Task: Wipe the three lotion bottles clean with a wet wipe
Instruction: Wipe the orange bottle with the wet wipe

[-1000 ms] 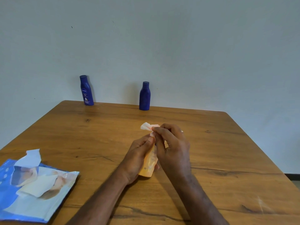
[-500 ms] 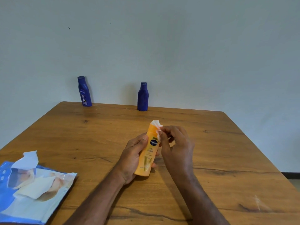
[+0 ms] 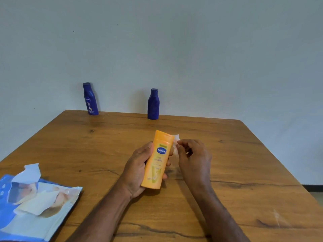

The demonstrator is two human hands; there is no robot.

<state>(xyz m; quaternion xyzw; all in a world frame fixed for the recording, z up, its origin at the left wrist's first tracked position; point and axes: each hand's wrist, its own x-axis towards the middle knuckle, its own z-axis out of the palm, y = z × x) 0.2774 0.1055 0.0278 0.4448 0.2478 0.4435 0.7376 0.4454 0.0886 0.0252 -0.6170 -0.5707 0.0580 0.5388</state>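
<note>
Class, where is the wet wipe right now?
In the head view, the wet wipe is pinched by the right hand against the right side of the orange bottle, near table centre.

left hand (image 3: 138, 169): palm up, fingers curled round the upright orange plastic lotion bottle (image 3: 156, 161) | right hand (image 3: 193, 158): fingers bent, pinching a small white wet wipe (image 3: 175, 144) against the bottle's upper side | both forearms reach forward, bare
</note>
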